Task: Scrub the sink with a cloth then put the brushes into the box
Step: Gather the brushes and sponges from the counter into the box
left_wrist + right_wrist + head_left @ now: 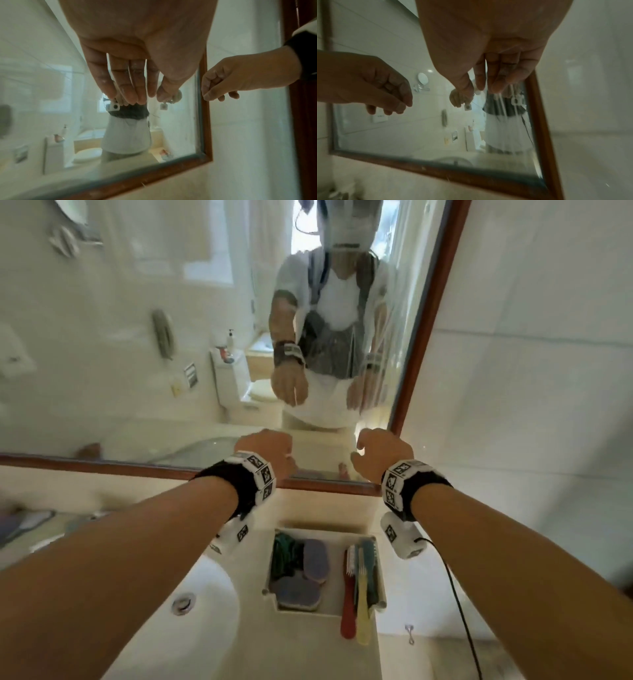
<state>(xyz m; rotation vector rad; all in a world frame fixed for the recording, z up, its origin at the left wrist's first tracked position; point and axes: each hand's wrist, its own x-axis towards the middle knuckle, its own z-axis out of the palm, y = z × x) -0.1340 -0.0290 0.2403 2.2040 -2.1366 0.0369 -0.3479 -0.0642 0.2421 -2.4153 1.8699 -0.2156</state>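
Both my hands are raised in front of the mirror, above the counter. My left hand (274,448) (132,93) hangs with its fingers nearly straight and holds nothing. My right hand (375,445) (488,86) is loosely curled and empty. Below them a white box (378,599) stands on the counter. A red brush (348,597), a yellow brush (363,618) and a teal brush (370,559) lie in its right side, with the red and yellow handles sticking out over the front rim. A green cloth-like bundle (284,553) and purple pads (315,556) fill its left side. The white sink (219,583) is at lower left.
A wood-framed mirror (423,344) covers the wall ahead and reflects me and the bathroom. The sink drain (184,602) shows beside my left forearm. A black cable (460,597) runs from my right wrist camera. A small metal hook (410,633) is on the counter front.
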